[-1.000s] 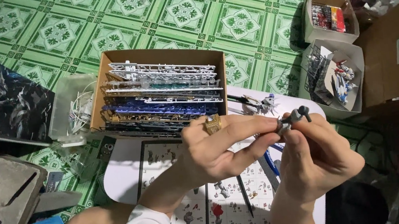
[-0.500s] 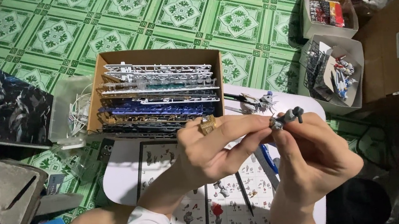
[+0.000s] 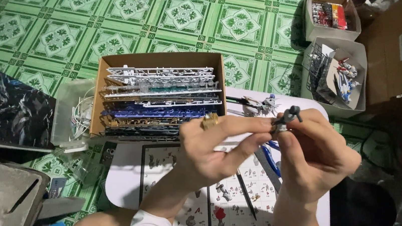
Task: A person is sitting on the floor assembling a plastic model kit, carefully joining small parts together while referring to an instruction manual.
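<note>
both hands, left (image 3: 215,149) and right (image 3: 312,158), pinch one small grey part (image 3: 288,116) above the manual (image 3: 221,201).

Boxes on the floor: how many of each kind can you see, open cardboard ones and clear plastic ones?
Open cardboard boxes: 3 (big one with part frames, small one, grey one)
Clear plastic boxes: 1
Total: 4

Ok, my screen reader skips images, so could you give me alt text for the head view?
Two bare hands meet over a white table: the left hand and right hand pinch a small grey model part between their fingertips. Beneath lies an open instruction booklet; behind it, a cardboard box of plastic part frames sits on a green patterned floor.
</note>
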